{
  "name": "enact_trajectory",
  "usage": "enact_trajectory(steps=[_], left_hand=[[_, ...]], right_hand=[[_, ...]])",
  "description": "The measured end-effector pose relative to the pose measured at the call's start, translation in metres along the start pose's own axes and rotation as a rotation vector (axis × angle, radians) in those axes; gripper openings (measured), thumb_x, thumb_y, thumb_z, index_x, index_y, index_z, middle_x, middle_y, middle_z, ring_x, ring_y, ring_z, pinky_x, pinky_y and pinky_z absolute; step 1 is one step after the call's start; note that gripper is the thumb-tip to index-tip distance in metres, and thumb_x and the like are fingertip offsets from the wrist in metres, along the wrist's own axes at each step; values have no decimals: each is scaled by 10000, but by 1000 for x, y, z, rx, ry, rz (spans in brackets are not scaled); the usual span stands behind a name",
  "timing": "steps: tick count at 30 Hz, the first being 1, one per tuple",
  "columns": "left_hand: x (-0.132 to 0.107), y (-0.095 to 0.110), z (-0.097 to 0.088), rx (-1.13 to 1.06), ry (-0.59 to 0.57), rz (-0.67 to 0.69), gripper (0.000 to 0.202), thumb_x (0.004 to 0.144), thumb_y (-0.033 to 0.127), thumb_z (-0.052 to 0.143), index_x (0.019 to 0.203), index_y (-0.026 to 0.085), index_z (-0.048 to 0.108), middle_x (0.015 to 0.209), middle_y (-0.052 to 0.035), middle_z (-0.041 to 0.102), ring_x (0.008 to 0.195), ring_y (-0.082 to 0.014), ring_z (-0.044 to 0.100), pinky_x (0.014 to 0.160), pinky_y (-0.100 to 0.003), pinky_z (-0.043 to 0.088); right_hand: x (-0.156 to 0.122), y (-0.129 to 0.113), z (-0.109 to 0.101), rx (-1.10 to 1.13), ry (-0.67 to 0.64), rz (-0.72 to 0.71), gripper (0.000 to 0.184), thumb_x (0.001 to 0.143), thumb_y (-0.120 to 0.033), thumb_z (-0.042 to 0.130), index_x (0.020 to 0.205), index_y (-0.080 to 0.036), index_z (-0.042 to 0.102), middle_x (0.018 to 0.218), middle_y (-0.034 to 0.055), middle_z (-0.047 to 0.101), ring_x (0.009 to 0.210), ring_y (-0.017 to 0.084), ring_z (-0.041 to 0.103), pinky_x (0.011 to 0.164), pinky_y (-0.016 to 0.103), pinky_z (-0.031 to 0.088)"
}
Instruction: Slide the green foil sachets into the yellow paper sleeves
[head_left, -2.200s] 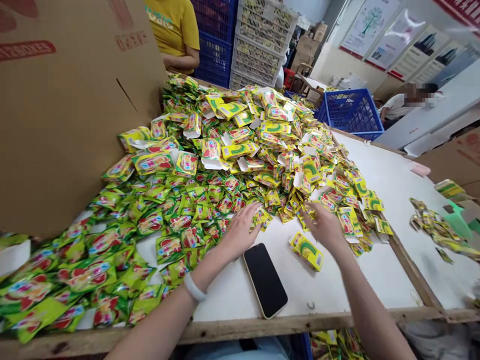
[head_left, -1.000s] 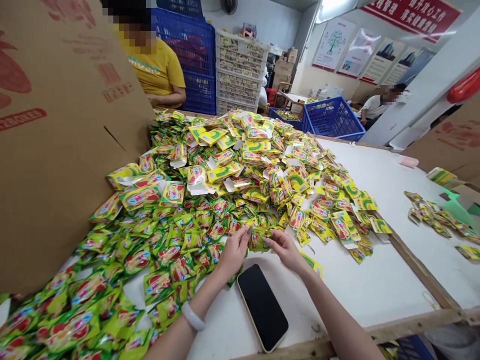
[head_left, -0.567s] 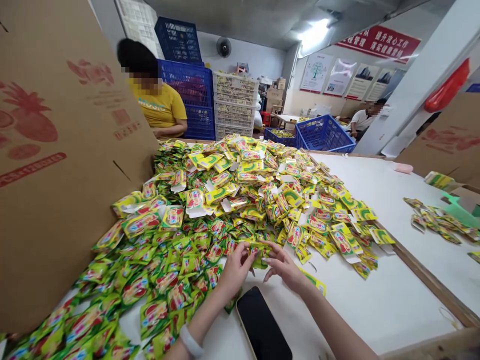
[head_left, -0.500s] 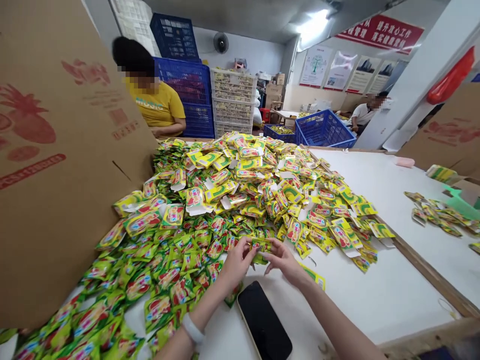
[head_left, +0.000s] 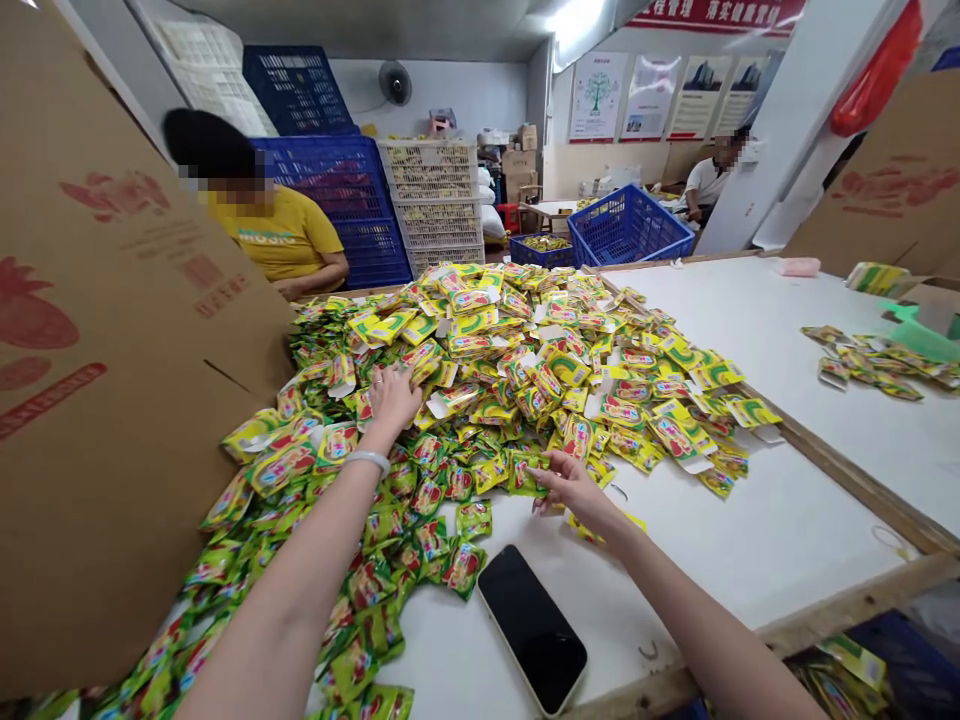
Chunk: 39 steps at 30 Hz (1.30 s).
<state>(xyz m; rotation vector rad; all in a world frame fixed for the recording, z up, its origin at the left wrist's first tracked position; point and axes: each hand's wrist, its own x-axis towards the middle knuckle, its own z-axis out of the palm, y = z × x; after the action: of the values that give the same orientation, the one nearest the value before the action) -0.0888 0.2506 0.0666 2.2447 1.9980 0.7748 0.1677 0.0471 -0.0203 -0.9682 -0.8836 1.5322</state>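
My left hand [head_left: 394,402] is stretched out over the pile, its fingers closed at the near end of a small yellow carton [head_left: 422,360]; the fingertips are partly hidden. Near the table's middle, my right hand [head_left: 576,488] pinches the edge of a small green packet [head_left: 526,472] between thumb and fingers. Around them lie several yellow cartons [head_left: 474,300] with open white flaps, heaped at the back. Loose green packets [head_left: 461,568] with a red print spread to the left and front. A yellow carton [head_left: 589,528] lies partly under my right wrist.
A black-screened phone [head_left: 532,630] lies on the white table [head_left: 712,560] between my arms. A tall cardboard box [head_left: 142,420] stands at the left. A wooden strip [head_left: 847,475] runs along the right. A person in a yellow shirt [head_left: 289,235] sits across, before blue crates [head_left: 330,190].
My left hand has let go of the green packet and moved forward and left to the carton pile. My right hand still has the packet. The view has shifted slightly.
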Motion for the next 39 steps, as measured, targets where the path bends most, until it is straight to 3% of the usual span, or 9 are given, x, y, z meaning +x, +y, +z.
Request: enact_trajectory(steps=[4, 7, 10, 13, 15, 24, 29, 34, 39], left_hand=[[-32, 8, -9, -194, 0, 2, 432, 845, 296, 466, 1210, 130, 627, 1159, -158, 671, 1154, -319, 574, 1028, -467, 414], [-90, 22, -16, -753, -107, -136, 406, 760, 377, 562, 1061, 124, 664, 901, -102, 722, 911, -263, 657, 882, -390, 507], [-156, 37, -12, -1206, -493, -324, 289, 632, 291, 643, 870, 133, 689, 791, -82, 728, 828, -240, 675, 819, -348, 527], [-205, 54, -2, -1356, -775, -494, 225, 600, 272, 651, 775, 132, 676, 723, -73, 713, 701, -206, 658, 698, -310, 520], [-221, 64, 4, -1384, -949, -463, 217, 620, 298, 657, 752, 125, 665, 678, -62, 685, 649, -186, 630, 659, -294, 498], [-220, 62, 8, -1187, -1093, -227, 321, 624, 349, 727, 810, 180, 528, 679, 42, 509, 599, -100, 464, 580, -249, 392], [-218, 53, 8, -1126, -1168, -190, 323, 663, 380, 701, 825, 185, 501, 637, 47, 502, 550, -100, 461, 550, -249, 375], [-219, 56, 11, -1040, -1247, -91, 317, 682, 393, 706, 783, 189, 485, 610, 51, 492, 526, -114, 487, 536, -257, 410], [-216, 61, 11, -1048, -1230, -63, 292, 685, 362, 695, 760, 196, 467, 597, 64, 487, 524, -104, 483, 521, -240, 410]], right_hand=[[-2, -7, -8, -8, -14, -6, 455, 657, -460, 846, 949, -198, 615, 865, -10, 700, 482, 88, 638, 443, 207, 539], [-5, -11, -11, -25, -42, -5, 439, 673, -455, 837, 961, -205, 620, 813, -18, 696, 473, 85, 623, 427, 197, 514], [-10, -14, -12, -16, -1, -14, 490, 641, -473, 852, 974, -214, 605, 753, -34, 684, 447, 96, 612, 416, 213, 512], [-17, -16, -9, -53, 45, -72, 459, 657, -479, 841, 952, -216, 607, 729, -34, 672, 437, 96, 595, 396, 216, 499], [-23, -17, -4, -108, 42, -137, 389, 706, -464, 812, 943, -222, 620, 749, -27, 661, 445, 90, 583, 388, 215, 491], [-33, -30, 4, -729, -124, -382, 171, 925, -326, 575, 1029, -255, 691, 994, 70, 589, 724, 145, 598, 497, 243, 528], [-32, -36, 0, -1013, -216, -511, 182, 961, -244, 517, 1061, -235, 669, 997, 78, 634, 921, 197, 611, 760, 328, 532], [-42, -40, 9, -1179, -409, -412, 251, 964, -169, 462, 1081, -234, 674, 953, 66, 622, 853, 175, 607, 739, 295, 511], [-46, -38, 13, -972, -299, -324, 199, 952, -260, 535, 1110, -224, 650, 949, 69, 633, 762, 156, 622, 642, 275, 532]])
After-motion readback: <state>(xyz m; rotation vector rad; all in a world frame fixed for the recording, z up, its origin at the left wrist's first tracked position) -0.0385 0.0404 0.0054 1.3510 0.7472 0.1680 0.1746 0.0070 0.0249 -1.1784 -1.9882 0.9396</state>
